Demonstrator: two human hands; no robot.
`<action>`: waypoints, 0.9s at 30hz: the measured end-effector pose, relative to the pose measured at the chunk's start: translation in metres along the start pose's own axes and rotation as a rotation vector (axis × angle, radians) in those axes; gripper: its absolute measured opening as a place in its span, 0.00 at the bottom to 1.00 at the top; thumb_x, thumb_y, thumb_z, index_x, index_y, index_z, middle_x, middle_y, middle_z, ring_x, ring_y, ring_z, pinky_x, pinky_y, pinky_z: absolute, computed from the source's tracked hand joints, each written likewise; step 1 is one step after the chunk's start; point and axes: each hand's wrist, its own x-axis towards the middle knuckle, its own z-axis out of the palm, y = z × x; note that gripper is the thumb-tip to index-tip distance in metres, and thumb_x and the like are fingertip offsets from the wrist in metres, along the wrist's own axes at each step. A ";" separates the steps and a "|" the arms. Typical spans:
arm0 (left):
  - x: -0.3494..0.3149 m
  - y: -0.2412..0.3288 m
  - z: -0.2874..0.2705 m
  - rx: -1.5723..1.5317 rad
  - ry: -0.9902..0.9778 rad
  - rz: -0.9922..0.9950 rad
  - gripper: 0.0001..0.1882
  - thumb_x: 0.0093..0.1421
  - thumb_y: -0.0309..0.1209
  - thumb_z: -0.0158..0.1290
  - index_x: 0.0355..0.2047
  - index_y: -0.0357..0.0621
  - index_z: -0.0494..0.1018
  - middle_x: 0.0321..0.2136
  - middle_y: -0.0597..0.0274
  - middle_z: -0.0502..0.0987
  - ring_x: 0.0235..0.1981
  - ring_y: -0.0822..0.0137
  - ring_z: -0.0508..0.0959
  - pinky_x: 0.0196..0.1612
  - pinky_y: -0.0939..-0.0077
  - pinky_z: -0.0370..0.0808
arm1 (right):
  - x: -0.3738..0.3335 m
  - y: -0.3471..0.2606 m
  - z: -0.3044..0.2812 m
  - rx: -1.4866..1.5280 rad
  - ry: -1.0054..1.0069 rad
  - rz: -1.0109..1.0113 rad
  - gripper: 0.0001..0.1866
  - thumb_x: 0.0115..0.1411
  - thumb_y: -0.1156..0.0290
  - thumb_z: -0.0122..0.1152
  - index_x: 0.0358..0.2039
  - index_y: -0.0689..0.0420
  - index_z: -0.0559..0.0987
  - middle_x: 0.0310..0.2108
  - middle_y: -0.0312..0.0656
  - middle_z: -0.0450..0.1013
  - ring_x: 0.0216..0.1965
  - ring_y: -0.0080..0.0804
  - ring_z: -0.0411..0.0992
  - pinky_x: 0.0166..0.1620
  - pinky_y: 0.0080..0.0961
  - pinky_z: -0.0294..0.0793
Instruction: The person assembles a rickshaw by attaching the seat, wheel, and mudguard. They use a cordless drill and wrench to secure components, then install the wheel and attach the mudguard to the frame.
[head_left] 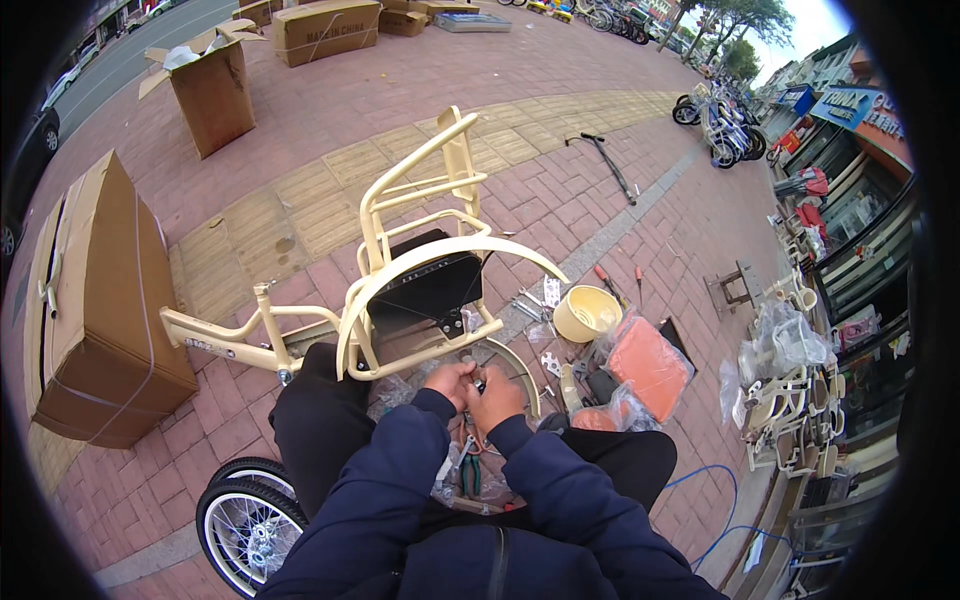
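Note:
My left hand point(450, 383) and my right hand point(497, 398) meet in front of my knees, fingers closed. Between them shows a small dark and silvery part, too small to name. Just beyond my hands, a cream tricycle frame point(273, 330) lies with its rear rack and a curved cream fender point(440, 250) raised. A black panel point(425, 297) sits within the frame's rear. Below my hands, pliers with green handles point(470, 474) lie among clear plastic bags. Another curved cream strip point(522, 368) arcs beside my right hand.
A cream bucket point(586, 315), loose tools and an orange seat pad point(650, 370) in plastic lie to the right. Two spoked wheels point(250, 535) stand at lower left. Large cardboard boxes point(110, 320) flank the left. Farther off are a hand pump point(608, 165) and parked bikes point(728, 125).

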 end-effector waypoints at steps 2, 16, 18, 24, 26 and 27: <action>-0.004 0.000 0.002 0.010 -0.027 0.003 0.06 0.66 0.30 0.48 0.37 0.41 0.71 0.38 0.51 0.78 0.39 0.54 0.78 0.49 0.56 0.73 | 0.001 -0.002 -0.001 0.059 0.004 0.098 0.12 0.55 0.64 0.63 0.36 0.56 0.73 0.40 0.49 0.75 0.38 0.52 0.76 0.37 0.45 0.75; -0.025 0.002 0.011 -0.057 -0.007 0.023 0.06 0.65 0.33 0.53 0.36 0.45 0.73 0.32 0.60 0.77 0.35 0.66 0.78 0.43 0.66 0.80 | 0.020 0.023 0.000 0.163 0.077 0.039 0.13 0.59 0.62 0.58 0.39 0.56 0.81 0.34 0.50 0.78 0.37 0.51 0.77 0.41 0.40 0.75; -0.029 0.006 0.013 -0.031 -0.032 0.031 0.07 0.64 0.35 0.54 0.35 0.47 0.73 0.30 0.64 0.77 0.33 0.68 0.78 0.40 0.69 0.80 | 0.021 0.022 -0.001 0.203 0.039 -0.029 0.13 0.60 0.63 0.56 0.37 0.58 0.82 0.32 0.51 0.78 0.35 0.48 0.78 0.40 0.38 0.75; -0.039 0.010 0.021 -0.087 0.001 0.064 0.08 0.64 0.38 0.55 0.33 0.48 0.73 0.27 0.68 0.76 0.29 0.70 0.78 0.33 0.74 0.80 | 0.022 0.015 -0.007 0.264 -0.012 -0.018 0.13 0.60 0.61 0.57 0.32 0.57 0.83 0.30 0.50 0.78 0.33 0.51 0.76 0.38 0.40 0.73; -0.039 0.011 0.024 -0.128 0.050 0.075 0.08 0.64 0.37 0.55 0.33 0.47 0.72 0.27 0.67 0.76 0.29 0.70 0.78 0.33 0.76 0.80 | 0.023 0.014 -0.007 0.272 0.018 -0.106 0.14 0.60 0.61 0.58 0.32 0.58 0.82 0.30 0.50 0.78 0.33 0.50 0.76 0.38 0.39 0.73; -0.039 0.011 0.024 -0.123 0.018 0.079 0.08 0.64 0.36 0.55 0.33 0.46 0.72 0.27 0.66 0.75 0.28 0.69 0.79 0.32 0.77 0.80 | 0.022 0.014 -0.006 0.266 0.028 -0.122 0.14 0.59 0.61 0.58 0.32 0.58 0.82 0.30 0.50 0.78 0.33 0.50 0.76 0.38 0.39 0.74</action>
